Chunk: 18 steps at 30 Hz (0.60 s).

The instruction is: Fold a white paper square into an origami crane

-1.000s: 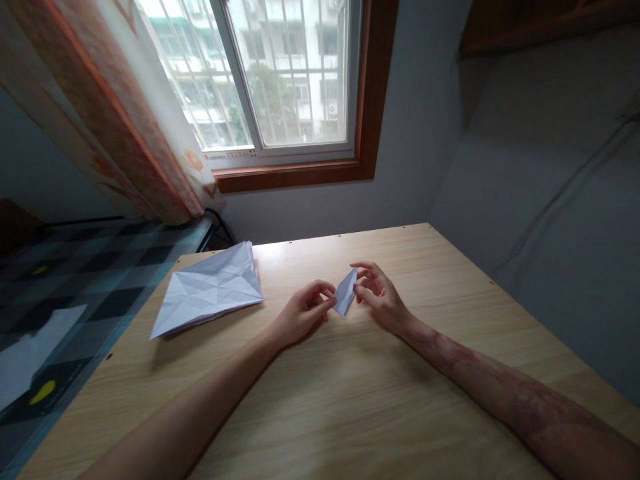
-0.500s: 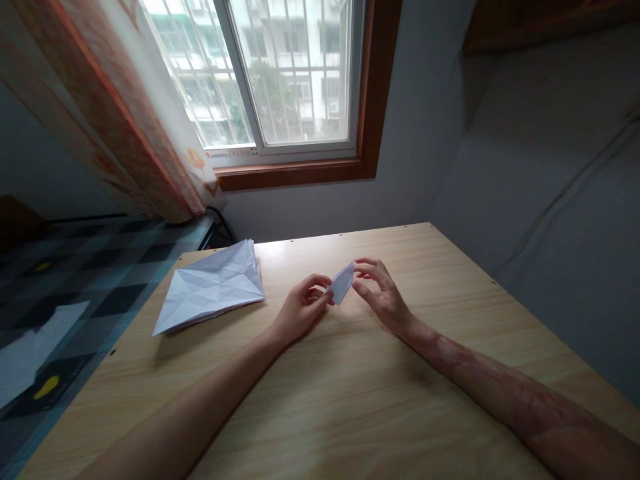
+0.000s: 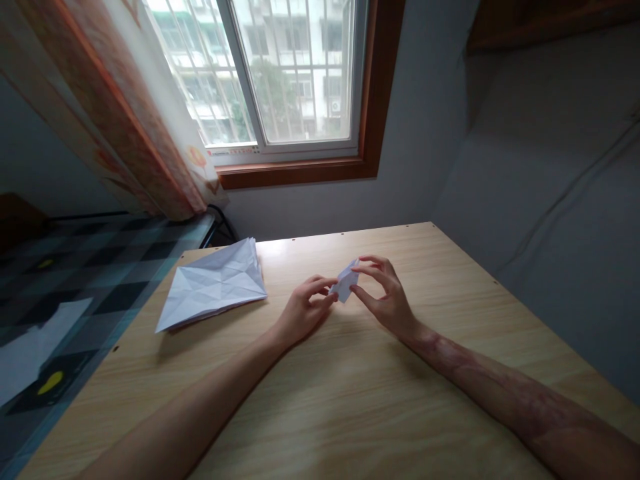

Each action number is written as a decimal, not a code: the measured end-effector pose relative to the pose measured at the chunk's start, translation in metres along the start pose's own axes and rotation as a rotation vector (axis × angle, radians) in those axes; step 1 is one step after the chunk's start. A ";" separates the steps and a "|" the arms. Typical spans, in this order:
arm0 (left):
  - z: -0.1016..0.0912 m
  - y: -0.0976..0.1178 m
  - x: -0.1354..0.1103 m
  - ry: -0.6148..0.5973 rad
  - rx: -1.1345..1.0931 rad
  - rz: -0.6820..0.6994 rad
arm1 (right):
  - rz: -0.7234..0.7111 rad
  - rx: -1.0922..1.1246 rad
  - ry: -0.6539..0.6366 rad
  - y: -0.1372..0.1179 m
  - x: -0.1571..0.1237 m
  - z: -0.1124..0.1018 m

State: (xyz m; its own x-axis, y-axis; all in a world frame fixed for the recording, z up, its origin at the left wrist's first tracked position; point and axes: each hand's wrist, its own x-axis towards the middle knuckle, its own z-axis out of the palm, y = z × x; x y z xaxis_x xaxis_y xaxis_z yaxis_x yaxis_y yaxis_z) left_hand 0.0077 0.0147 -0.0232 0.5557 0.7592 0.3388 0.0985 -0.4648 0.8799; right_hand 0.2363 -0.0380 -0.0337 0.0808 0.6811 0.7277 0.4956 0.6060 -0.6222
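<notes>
A small folded white paper piece [image 3: 345, 284] is held just above the wooden table [image 3: 350, 400], between both hands. My left hand [image 3: 303, 309] pinches its lower left end with thumb and fingertips. My right hand [image 3: 384, 295] grips its upper right end, fingers curled round it. A larger creased white sheet [image 3: 213, 285] lies flat on the table to the left of my hands, apart from them.
The table stands against a grey wall under a window [image 3: 280, 73] with an orange curtain [image 3: 115, 113] at its left. A checked cloth surface [image 3: 60, 300] with a white sheet [image 3: 30, 347] lies beyond the table's left edge. A grey wall runs along the right.
My hands have drawn closer together around the small paper piece, which now looks shorter and more covered by my right fingers. The large sheet has stayed put.
</notes>
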 end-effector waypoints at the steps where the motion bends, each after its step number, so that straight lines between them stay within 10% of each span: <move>1: 0.000 0.001 0.000 0.009 -0.009 -0.012 | 0.001 -0.007 0.003 -0.001 0.000 0.000; 18: 0.003 0.005 -0.002 0.061 -0.063 -0.100 | -0.121 -0.027 -0.279 -0.007 -0.002 0.001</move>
State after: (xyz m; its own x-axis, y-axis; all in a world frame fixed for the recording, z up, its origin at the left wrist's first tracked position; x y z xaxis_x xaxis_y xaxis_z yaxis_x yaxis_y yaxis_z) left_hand 0.0098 0.0090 -0.0205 0.4944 0.8273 0.2667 0.0979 -0.3578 0.9286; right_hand 0.2316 -0.0426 -0.0312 -0.2192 0.6938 0.6860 0.5099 0.6809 -0.5258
